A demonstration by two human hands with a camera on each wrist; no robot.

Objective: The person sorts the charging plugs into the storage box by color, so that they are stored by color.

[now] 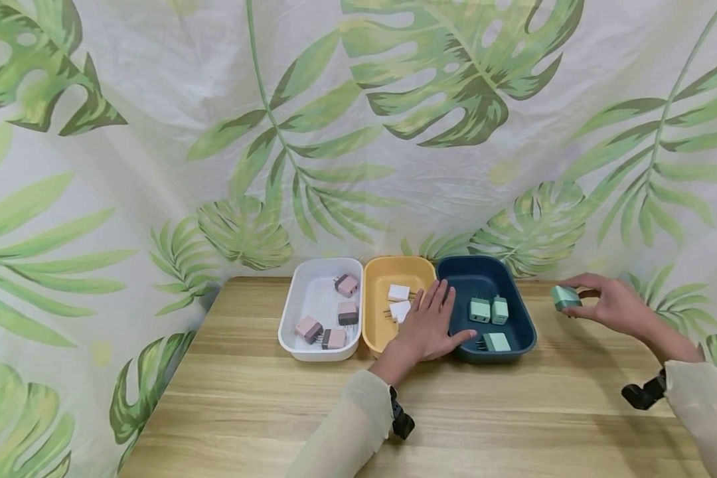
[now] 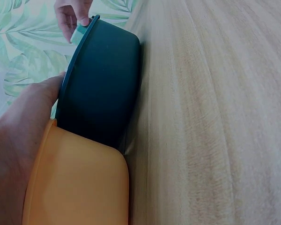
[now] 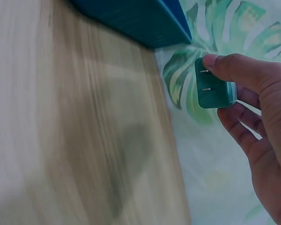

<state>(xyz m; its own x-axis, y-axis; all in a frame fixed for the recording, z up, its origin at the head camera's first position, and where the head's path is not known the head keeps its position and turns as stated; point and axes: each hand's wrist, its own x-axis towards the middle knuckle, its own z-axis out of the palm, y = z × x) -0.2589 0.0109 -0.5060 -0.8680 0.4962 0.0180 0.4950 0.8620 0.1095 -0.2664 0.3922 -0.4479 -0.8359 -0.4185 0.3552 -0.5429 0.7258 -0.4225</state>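
Observation:
My right hand point(image 1: 615, 305) pinches a green charger plug point(image 1: 565, 298) between thumb and fingers, right of the dark blue bin point(image 1: 526, 325). Two metal prongs show on the plug point(image 3: 214, 84) in the right wrist view. With fingers spread, my left hand point(image 1: 428, 326) lies over the border of the yellow bin point(image 1: 373, 335) and the blue bin, its thumb over the blue bin's near part. Several green plugs point(image 1: 479, 309) lie in the blue bin. White plugs point(image 1: 398, 293) lie in the yellow bin, partly hidden by the left hand.
A white bin point(image 1: 286, 332) with several pink and grey plugs point(image 1: 346, 285) stands left of the yellow one. The three bins sit side by side near the back edge of the wooden table point(image 1: 484, 425). Behind hangs a leaf-print cloth point(image 1: 173, 166).

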